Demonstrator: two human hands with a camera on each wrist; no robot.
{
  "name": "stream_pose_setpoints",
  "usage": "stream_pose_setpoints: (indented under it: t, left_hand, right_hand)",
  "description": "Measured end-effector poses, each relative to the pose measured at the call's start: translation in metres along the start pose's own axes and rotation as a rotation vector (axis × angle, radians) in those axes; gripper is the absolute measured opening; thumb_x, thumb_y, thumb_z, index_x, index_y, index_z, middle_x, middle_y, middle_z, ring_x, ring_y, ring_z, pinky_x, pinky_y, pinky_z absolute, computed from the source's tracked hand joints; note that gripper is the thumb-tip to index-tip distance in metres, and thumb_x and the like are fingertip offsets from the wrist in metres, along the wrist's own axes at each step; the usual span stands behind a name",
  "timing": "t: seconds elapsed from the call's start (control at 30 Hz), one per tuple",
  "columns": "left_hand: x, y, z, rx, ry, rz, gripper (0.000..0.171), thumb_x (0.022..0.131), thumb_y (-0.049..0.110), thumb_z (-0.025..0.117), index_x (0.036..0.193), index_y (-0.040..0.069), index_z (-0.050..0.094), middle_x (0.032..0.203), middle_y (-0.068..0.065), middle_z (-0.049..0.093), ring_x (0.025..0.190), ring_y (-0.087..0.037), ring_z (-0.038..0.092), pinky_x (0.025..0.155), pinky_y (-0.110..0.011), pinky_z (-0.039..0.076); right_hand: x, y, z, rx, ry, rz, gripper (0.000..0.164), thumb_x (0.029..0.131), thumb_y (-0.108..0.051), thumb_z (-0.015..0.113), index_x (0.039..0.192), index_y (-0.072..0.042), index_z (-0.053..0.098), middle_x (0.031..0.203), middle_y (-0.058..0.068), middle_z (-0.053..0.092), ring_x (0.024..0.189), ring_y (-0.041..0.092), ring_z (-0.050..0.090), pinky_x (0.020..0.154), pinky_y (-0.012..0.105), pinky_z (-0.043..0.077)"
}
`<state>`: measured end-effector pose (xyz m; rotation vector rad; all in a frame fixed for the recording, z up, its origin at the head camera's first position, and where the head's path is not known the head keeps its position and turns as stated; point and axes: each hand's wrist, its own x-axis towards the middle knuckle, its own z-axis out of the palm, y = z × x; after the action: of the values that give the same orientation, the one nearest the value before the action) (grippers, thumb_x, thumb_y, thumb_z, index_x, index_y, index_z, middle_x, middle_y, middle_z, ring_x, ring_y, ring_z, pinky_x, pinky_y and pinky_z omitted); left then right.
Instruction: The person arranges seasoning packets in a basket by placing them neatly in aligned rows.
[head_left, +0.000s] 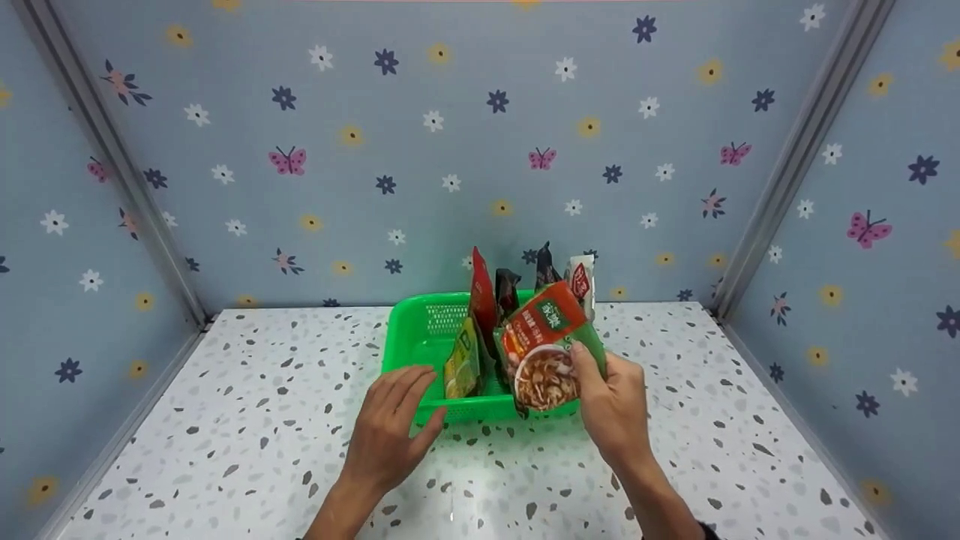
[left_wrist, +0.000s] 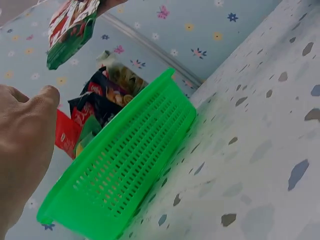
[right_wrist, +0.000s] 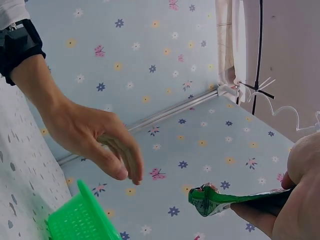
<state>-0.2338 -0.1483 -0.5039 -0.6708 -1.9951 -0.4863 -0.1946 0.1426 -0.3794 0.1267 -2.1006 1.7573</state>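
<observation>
My right hand (head_left: 616, 409) pinches the edge of a red and green seasoning packet (head_left: 541, 349) with a bowl of food printed on it, held above the front right of a green plastic basket (head_left: 420, 313). In the right wrist view the same packet (right_wrist: 215, 200) appears nearly edge-on. My left hand (head_left: 388, 427) hovers at the basket's front left rim with relaxed fingers and nothing in them. Inside the basket stand a yellow-green packet (head_left: 463, 364), a red packet (head_left: 482, 292), dark packets (head_left: 507, 291) and a white and red packet (head_left: 581, 279).
The basket stands on a white speckled tabletop (head_left: 262, 420), close to the flowered back wall (head_left: 450, 150). Flowered side panels (head_left: 885, 262) with grey metal corner strips enclose the table left and right. A thin white cable (right_wrist: 287, 110) hangs beyond the panel edge.
</observation>
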Motion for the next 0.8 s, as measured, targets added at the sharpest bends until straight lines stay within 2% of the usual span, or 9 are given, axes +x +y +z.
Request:
stream_pose_setpoints:
  t: [0.13,0.33,0.53,0.67,0.8]
  left_hand:
    - [-0.011,-0.015,0.004,0.026,-0.083,-0.043,0.045,0.094,0.024,0.092,0.133,0.008,0.078,0.13,-0.007,0.08,0.125,-0.029,0.073,0.111,-0.05,0.058]
    - [-0.024,-0.026,0.01,0.063,-0.182,-0.022,0.028,0.096,0.022,0.092,0.12,0.012,0.082,0.114,-0.003,0.082,0.109,-0.024,0.075,0.1,-0.042,0.062]
    - [-0.028,-0.03,0.014,0.053,-0.176,-0.016,0.022,0.097,0.014,0.09,0.117,0.012,0.082,0.106,0.001,0.082,0.101,-0.019,0.073,0.097,-0.039,0.062]
    - [-0.03,-0.03,0.016,0.045,-0.165,-0.018,0.023,0.096,0.01,0.09,0.116,0.012,0.082,0.105,0.001,0.081,0.101,-0.019,0.074,0.102,-0.041,0.063]
    - [-0.031,-0.03,0.017,0.046,-0.153,-0.015,0.023,0.095,0.009,0.09,0.116,0.011,0.081,0.104,0.0,0.081,0.1,-0.019,0.073,0.099,-0.039,0.063]
  right_hand:
    - [0.0,0.001,0.002,-0.014,-0.013,0.012,0.036,0.117,-0.022,0.062,0.097,0.004,0.076,0.068,0.002,0.053,0.06,0.011,0.048,0.055,0.026,0.039]
    - [0.001,0.003,0.003,-0.025,-0.03,0.017,0.036,0.118,-0.023,0.061,0.096,0.004,0.074,0.068,0.0,0.049,0.06,0.01,0.044,0.054,0.026,0.036]
    - [0.0,0.004,0.006,-0.03,-0.038,0.025,0.035,0.118,-0.024,0.061,0.101,0.004,0.075,0.073,0.004,0.054,0.062,0.011,0.046,0.056,0.026,0.037]
    - [-0.002,0.007,0.012,-0.032,-0.066,-0.003,0.039,0.117,-0.023,0.062,0.09,0.003,0.072,0.069,0.002,0.051,0.059,0.009,0.045,0.056,0.026,0.038]
    - [-0.005,0.012,0.022,-0.053,-0.123,-0.031,0.043,0.118,-0.023,0.061,0.08,-0.002,0.064,0.064,-0.002,0.044,0.055,0.007,0.039,0.054,0.025,0.036]
